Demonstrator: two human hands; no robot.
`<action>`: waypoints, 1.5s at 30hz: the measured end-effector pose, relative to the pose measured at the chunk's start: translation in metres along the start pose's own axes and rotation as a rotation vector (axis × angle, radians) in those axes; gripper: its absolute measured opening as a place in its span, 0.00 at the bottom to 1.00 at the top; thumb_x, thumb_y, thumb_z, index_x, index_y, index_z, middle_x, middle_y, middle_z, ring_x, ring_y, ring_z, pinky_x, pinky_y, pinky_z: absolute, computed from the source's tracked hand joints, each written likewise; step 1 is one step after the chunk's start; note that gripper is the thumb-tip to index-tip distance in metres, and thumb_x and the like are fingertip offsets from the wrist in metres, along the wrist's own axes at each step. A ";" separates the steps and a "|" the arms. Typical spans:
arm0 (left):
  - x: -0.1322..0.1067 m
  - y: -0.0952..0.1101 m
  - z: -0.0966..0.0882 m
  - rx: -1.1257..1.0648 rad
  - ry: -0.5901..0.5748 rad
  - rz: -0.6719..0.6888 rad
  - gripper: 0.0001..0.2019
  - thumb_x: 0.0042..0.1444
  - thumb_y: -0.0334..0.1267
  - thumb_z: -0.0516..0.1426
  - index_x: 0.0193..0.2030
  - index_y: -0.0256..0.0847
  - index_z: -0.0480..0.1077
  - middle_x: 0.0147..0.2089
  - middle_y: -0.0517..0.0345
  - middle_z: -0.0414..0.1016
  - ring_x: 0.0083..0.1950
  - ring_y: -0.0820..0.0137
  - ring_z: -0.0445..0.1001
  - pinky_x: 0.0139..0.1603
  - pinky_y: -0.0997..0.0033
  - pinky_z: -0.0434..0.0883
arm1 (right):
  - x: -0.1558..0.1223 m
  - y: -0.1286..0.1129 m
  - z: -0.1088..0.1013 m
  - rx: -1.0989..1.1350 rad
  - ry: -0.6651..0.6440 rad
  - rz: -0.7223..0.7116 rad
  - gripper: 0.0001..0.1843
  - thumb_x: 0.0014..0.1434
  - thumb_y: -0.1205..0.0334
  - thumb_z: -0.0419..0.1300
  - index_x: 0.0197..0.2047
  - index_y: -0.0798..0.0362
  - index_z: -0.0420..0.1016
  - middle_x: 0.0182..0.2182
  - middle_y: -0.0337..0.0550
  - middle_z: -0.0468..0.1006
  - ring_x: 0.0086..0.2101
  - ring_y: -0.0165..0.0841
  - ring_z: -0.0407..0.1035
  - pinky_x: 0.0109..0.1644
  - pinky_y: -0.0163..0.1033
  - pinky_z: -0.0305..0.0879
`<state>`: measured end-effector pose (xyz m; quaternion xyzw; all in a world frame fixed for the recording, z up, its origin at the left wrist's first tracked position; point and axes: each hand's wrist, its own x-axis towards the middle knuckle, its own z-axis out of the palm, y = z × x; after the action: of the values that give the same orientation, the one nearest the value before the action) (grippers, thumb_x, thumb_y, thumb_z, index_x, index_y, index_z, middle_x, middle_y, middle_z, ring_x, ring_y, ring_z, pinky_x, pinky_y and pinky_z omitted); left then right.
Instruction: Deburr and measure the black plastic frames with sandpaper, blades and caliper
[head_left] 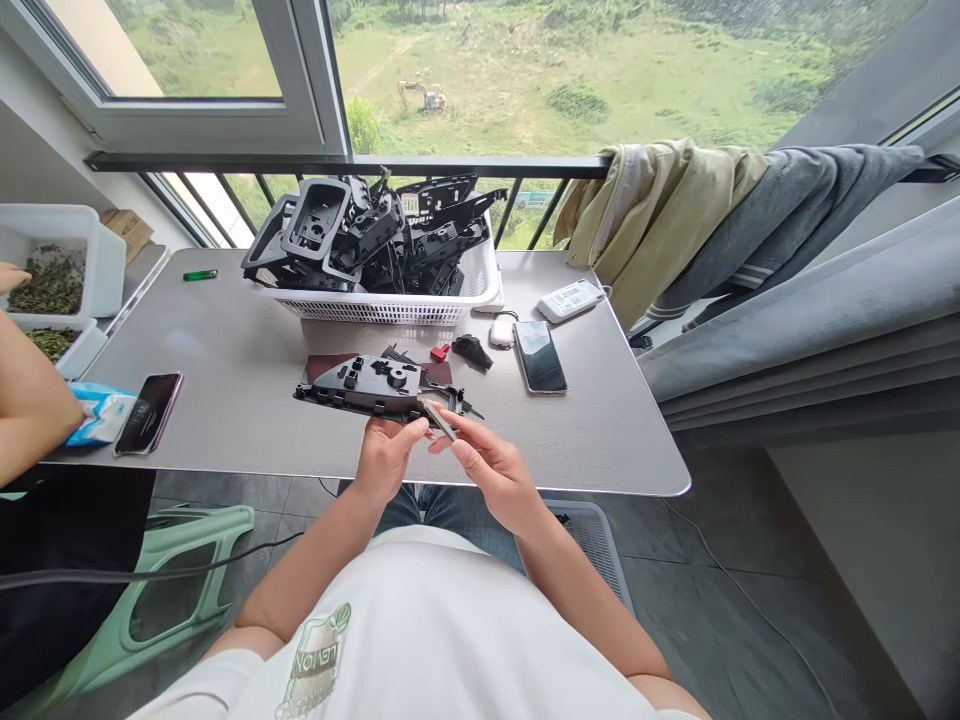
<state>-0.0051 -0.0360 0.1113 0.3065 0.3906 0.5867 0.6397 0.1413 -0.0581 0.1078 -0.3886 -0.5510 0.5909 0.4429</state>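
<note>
My left hand [386,458] is closed around the near edge of a long black plastic molded part [367,380] with clips and a round boss. The part is held just above the table's front edge. In my right hand [501,478], thumb and fingers pinch a thin, flat grey strip [440,421], whose far end meets the right end of the black part. Behind the part lie a dark red sheet [322,364], partly covered, and a smaller black plastic piece [450,392]. A small red piece [439,353] and a black lump-shaped object [472,351] are just beyond.
A white basket [375,308] heaped with black plastic parts stands at the back. Phones [540,357] lie right and left, near a white earbud case [502,330] and a white device [570,299]. Another person's arm [34,400] is at the left. Clothes [667,210] hang on the railing.
</note>
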 end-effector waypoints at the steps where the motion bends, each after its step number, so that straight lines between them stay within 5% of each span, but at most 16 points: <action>1: 0.000 0.001 -0.001 0.004 0.008 -0.005 0.09 0.42 0.35 0.65 0.34 0.40 0.78 0.34 0.56 0.81 0.32 0.68 0.76 0.34 0.68 0.72 | -0.001 -0.001 -0.002 -0.024 0.008 0.021 0.24 0.64 0.44 0.55 0.57 0.49 0.71 0.48 0.49 0.79 0.32 0.31 0.70 0.31 0.36 0.64; 5: 0.000 0.006 -0.002 0.002 0.006 -0.007 0.15 0.42 0.36 0.63 0.40 0.41 0.77 0.35 0.53 0.82 0.42 0.57 0.80 0.42 0.59 0.75 | -0.006 -0.010 -0.013 -0.214 0.039 0.064 0.21 0.64 0.44 0.54 0.47 0.52 0.72 0.28 0.41 0.77 0.24 0.28 0.61 0.28 0.35 0.58; 12: -0.002 0.008 -0.003 0.021 -0.072 0.031 0.20 0.44 0.39 0.61 0.47 0.41 0.75 0.41 0.51 0.82 0.52 0.50 0.78 0.53 0.49 0.73 | -0.011 -0.027 -0.020 -0.564 -0.060 0.105 0.13 0.66 0.53 0.52 0.42 0.51 0.73 0.25 0.36 0.71 0.26 0.29 0.62 0.30 0.35 0.57; 31: -0.003 0.000 -0.011 0.050 -0.091 0.101 0.14 0.47 0.35 0.61 0.42 0.44 0.78 0.41 0.56 0.82 0.55 0.53 0.76 0.59 0.52 0.70 | -0.010 -0.028 -0.023 -0.522 -0.081 0.140 0.15 0.66 0.52 0.51 0.43 0.51 0.74 0.26 0.36 0.71 0.26 0.30 0.61 0.31 0.35 0.56; 45: -0.003 0.004 -0.008 0.032 -0.029 0.053 0.16 0.44 0.37 0.60 0.42 0.42 0.76 0.34 0.53 0.81 0.50 0.52 0.78 0.51 0.51 0.73 | -0.009 -0.026 -0.028 -0.353 -0.040 0.126 0.16 0.63 0.50 0.56 0.42 0.52 0.76 0.23 0.36 0.69 0.25 0.29 0.59 0.29 0.35 0.55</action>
<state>-0.0145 -0.0385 0.1110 0.3356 0.3824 0.5924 0.6247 0.1733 -0.0585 0.1312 -0.4821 -0.6296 0.5190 0.3190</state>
